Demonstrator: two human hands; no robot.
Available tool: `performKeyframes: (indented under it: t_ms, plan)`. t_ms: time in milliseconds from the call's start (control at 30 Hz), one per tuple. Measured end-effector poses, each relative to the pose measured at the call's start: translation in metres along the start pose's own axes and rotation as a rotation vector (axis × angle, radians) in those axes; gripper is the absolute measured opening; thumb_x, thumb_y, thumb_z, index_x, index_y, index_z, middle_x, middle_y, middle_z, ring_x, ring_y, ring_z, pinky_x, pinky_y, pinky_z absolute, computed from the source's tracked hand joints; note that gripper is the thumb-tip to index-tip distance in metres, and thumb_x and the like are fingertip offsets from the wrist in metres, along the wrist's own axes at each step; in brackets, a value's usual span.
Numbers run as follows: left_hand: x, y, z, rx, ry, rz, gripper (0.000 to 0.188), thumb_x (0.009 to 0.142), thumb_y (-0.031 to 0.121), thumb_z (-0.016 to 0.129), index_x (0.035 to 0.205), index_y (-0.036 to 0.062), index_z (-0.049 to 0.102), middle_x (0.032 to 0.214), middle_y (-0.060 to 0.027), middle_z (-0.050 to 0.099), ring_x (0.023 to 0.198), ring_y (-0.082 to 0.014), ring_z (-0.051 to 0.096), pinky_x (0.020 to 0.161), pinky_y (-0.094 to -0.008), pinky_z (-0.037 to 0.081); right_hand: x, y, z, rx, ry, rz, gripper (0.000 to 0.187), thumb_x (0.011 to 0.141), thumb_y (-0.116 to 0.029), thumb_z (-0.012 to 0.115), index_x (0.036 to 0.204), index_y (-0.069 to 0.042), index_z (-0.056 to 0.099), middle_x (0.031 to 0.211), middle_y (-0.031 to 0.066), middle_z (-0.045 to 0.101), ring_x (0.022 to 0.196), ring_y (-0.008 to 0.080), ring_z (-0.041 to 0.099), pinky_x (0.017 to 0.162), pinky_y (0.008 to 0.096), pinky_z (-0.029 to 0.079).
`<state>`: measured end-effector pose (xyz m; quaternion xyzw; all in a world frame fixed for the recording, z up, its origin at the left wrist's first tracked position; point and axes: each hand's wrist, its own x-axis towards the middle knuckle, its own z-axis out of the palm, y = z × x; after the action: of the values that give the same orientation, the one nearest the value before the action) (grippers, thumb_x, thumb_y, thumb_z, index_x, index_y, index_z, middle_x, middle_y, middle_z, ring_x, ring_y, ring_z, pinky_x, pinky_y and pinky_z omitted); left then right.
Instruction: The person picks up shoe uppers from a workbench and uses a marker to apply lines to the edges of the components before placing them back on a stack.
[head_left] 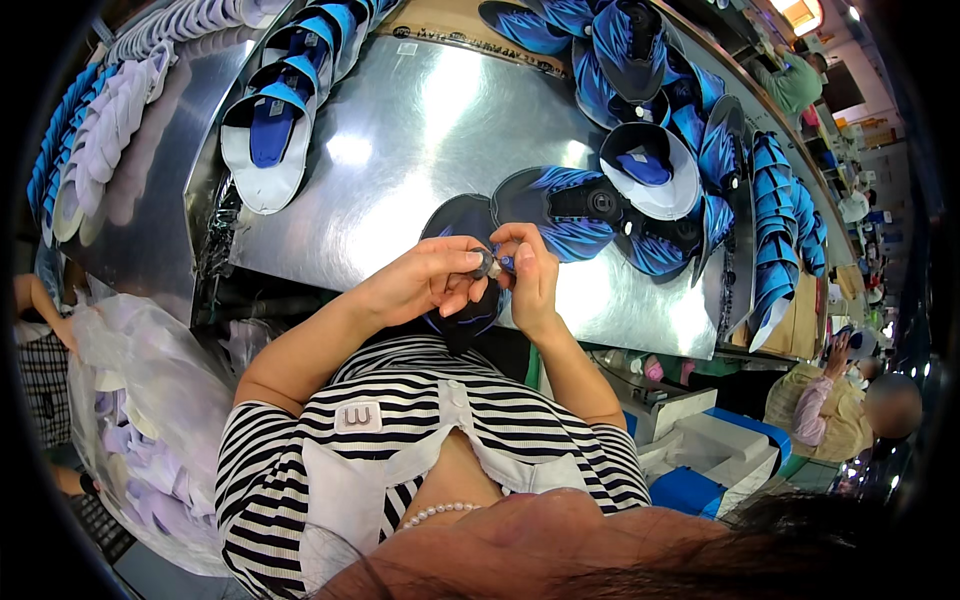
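Close together over the table's near edge, both my hands are closed in pinches. My left hand (425, 278) grips a small dark round piece (484, 262) between thumb and fingers. A small blue piece (507, 263) sits in the pinch of my right hand (532, 272), and the two pieces meet or nearly meet, with a pale bit between them. Their exact kind is too small to make out. Just behind and below my hands lies a dark cap (455, 215), partly covered by them. Beside it rests a blue and black patterned cap (560, 205).
A shiny metal table (350, 200) spreads before me. More patterned caps (628, 50) pile up at its right, one with its white underside (650, 170) showing. Nested caps (268, 130) line the left. A clear plastic bag (150, 400) of pale pieces stands left; other people work nearby.
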<state>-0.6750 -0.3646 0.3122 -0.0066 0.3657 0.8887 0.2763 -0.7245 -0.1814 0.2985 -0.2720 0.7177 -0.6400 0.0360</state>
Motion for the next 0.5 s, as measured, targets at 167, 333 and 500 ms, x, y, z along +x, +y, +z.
performKeyframes:
  t_ms: [167,333,500]
  plan:
    - [0.001,0.002,0.003,0.005,0.003,0.011,0.026,0.098,0.022,0.052,0.108,-0.002,0.055,0.081,-0.0106,0.063,0.05,-0.0109,0.052,0.048,-0.0196,0.042,-0.001,0.003,0.001,0.022,0.005,0.015,0.047,0.103,-0.037,0.031,0.1,0.003,0.057,0.063,-0.0005,0.051,0.051,0.005,0.043,0.046,0.022,0.031]
    - [-0.001,0.001,0.003,0.045,0.042,0.031,0.026,0.099,0.02,0.052,0.113,-0.0011,0.055,0.086,-0.0095,0.064,0.057,-0.0103,0.055,0.051,-0.0193,0.042,-0.007,-0.012,-0.004,0.065,0.056,0.193,0.037,0.103,-0.029,0.036,0.11,0.002,0.054,0.072,0.0037,0.059,0.059,0.0071,0.047,0.053,0.0226,0.036]
    - [0.016,-0.008,-0.01,0.008,0.233,0.222,0.021,0.1,0.018,0.054,0.114,0.0025,0.057,0.082,-0.0019,0.058,0.066,-0.0062,0.05,0.053,-0.0179,0.035,-0.027,-0.032,-0.006,0.302,-0.118,0.486,0.024,0.097,-0.018,0.057,0.112,0.0,0.057,0.073,0.0,0.056,0.059,0.0035,0.041,0.051,0.019,0.029]
